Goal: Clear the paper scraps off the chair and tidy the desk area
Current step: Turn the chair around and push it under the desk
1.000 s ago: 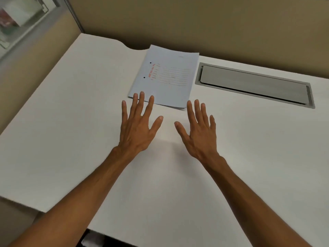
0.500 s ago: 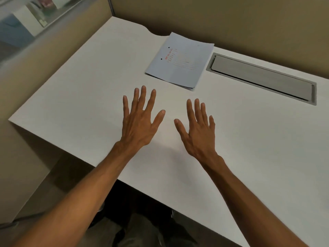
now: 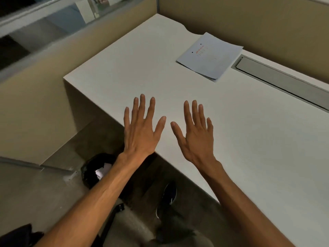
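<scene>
Both the left hand (image 3: 140, 130) and right hand (image 3: 195, 134) hover spread wide and empty over the table (image 3: 114, 72) near edge, while the paper scraps (image 3: 102, 171) lie in a black bin (image 3: 92, 168) below, nearer the left hand.

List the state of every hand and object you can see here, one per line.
Left hand: open, fingers spread, empty, over the desk edge.
Right hand: open, fingers spread, empty, over the desk.
Pale blue printed paper stack: flat on the white desk, near the back.
Grey metal cable tray lid: shut, flush with the desk.
Black bin on the floor: white crumpled paper inside.
</scene>
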